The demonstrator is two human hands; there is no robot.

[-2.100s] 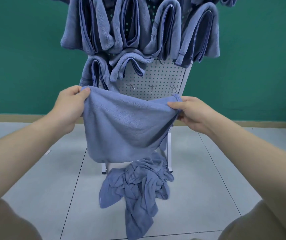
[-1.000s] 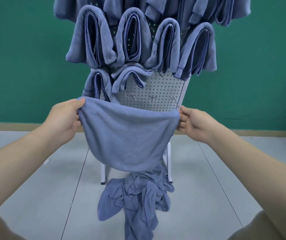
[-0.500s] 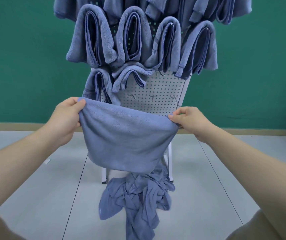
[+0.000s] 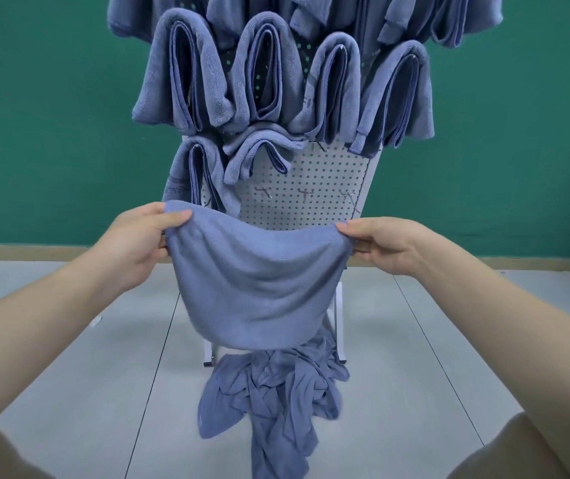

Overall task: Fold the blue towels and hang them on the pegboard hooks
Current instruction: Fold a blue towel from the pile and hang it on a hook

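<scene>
**Between Two Hands, a Blue Towel Hangs in Front of the Pegboard**

Between the two hands, a blue towel (image 4: 259, 288) is stretched out in the air. The left hand (image 4: 134, 247) pinches the towel's top left corner, with the thumb on top and the fingers curled under the cloth. The right hand (image 4: 387, 245) pinches the top right corner the same way. So each grip is closed on the towel, one at each end. The top edge dips a little in the middle, and the rest of the towel hangs down in a soft round shape (like a little hammock).

Behind the towel stands a white pegboard (image 4: 314, 188) full of small holes. It stands on thin white legs on the floor. Three bare metal hooks (image 4: 306, 195) stick out in a row on the open part of the board, just above the held towel.

Many folded towels (image 4: 259, 70) already hang on the upper part of the board. Four hang side by side in one row, with more above them at the top of the picture. Two more hang lower down on the left side.

On the grey floor (image 4: 69, 340), at the foot of the board, lies a pile of crumpled towels (image 4: 276, 395). It sits right below the held towel.

A green wall (image 4: 51, 133) stands behind it all.
</scene>
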